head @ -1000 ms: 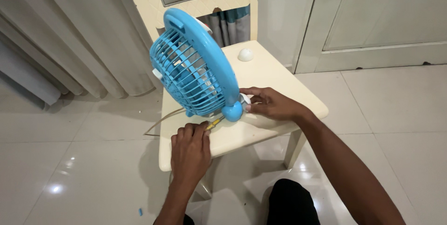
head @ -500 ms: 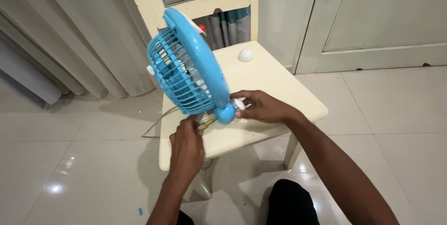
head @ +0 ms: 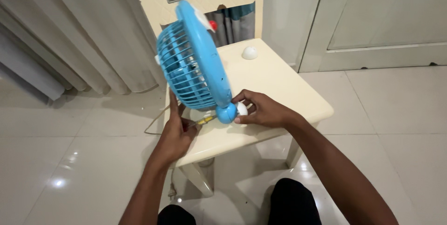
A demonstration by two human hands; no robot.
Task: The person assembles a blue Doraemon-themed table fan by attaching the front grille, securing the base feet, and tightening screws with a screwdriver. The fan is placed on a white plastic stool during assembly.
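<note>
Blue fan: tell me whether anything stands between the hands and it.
Nothing visible does. The right hand grips the white knob at the blue fan base; the left hand touches the grille's lower edge, holding a thin yellow-handled tool.

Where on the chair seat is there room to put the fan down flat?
The chair seat is bare on its right half, between the small white dome piece near the back and the right hand at the front. The front left is crowded: the blue fan, the left hand with a screwdriver, and the cord.
</note>
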